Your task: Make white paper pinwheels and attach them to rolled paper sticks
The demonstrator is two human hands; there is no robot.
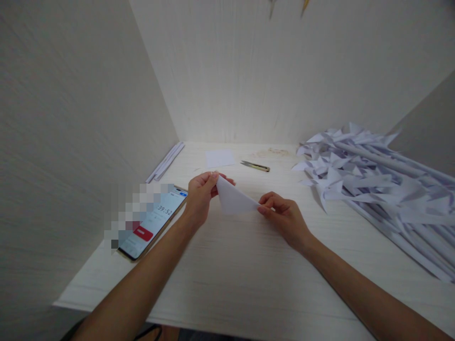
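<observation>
- White folded paper (234, 199) is held just above the middle of the surface (249, 265).
- Left hand (201, 194) fingers pinch its upper corner; right hand (282, 215) fingers pinch its lower tip.
- Advice: align edges before creasing, keeping clear of the phone (152, 222) by the left edge.

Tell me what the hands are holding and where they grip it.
A folded white paper triangle: the left hand pinches its upper corner, the right hand pinches its lower right corner.

A white paper sheet (233, 199), folded into a triangle, is held just above the desk near its middle. One corner is pinched at the upper left, another at the right tip.
</observation>
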